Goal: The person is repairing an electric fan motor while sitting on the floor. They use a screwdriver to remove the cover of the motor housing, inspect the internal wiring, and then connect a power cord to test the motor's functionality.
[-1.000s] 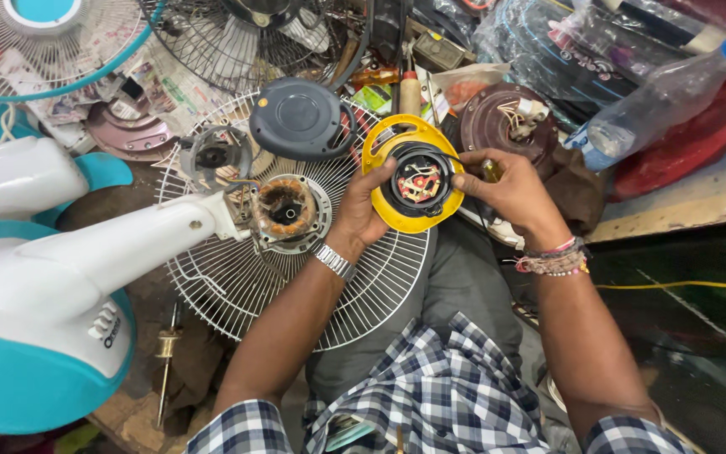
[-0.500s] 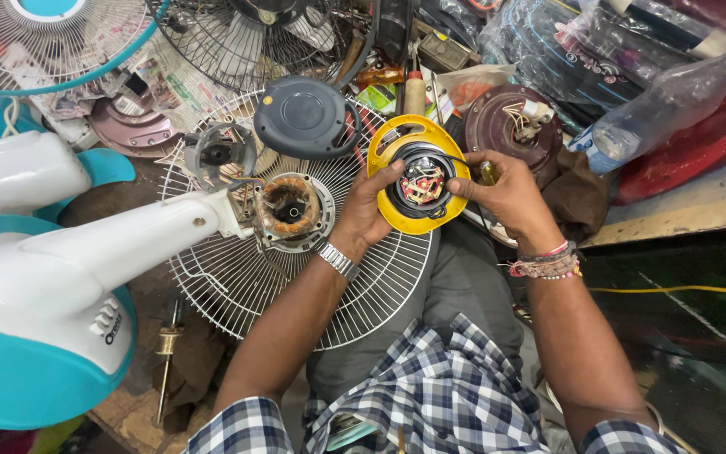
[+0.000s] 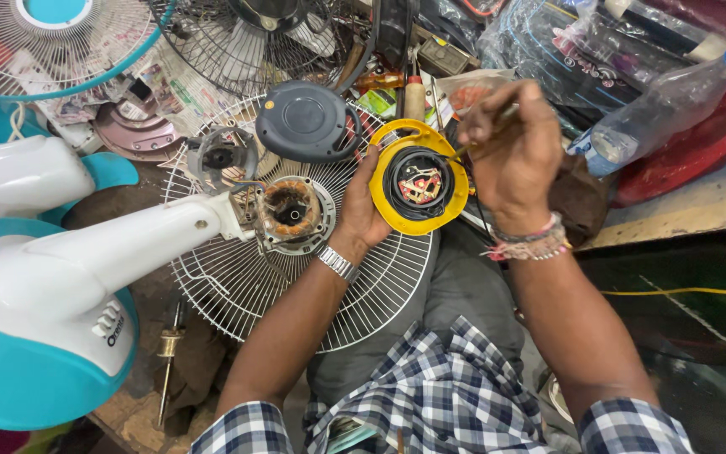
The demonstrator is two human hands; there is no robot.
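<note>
1. Two hands work over the lap: the left hand (image 3: pixel 369 210) cups a round yellow housing (image 3: pixel 418 187) from its left side, grip closed on its rim, the black wire coil and red-and-white parts facing up.
2. The right hand (image 3: pixel 510 147) hovers just above the housing's right edge, grip pinched on a thin tool (image 3: pixel 485 134) (its tip is hard to make out).
3. Directly left sits a bare fan motor (image 3: pixel 289 210) on a white fan neck (image 3: pixel 128 252), over a wire fan guard (image 3: pixel 245 286).
4. A dark grey round cover (image 3: pixel 306 120) lies just above; a plastic bottle (image 3: pixel 665 101) lies to the right.
</note>
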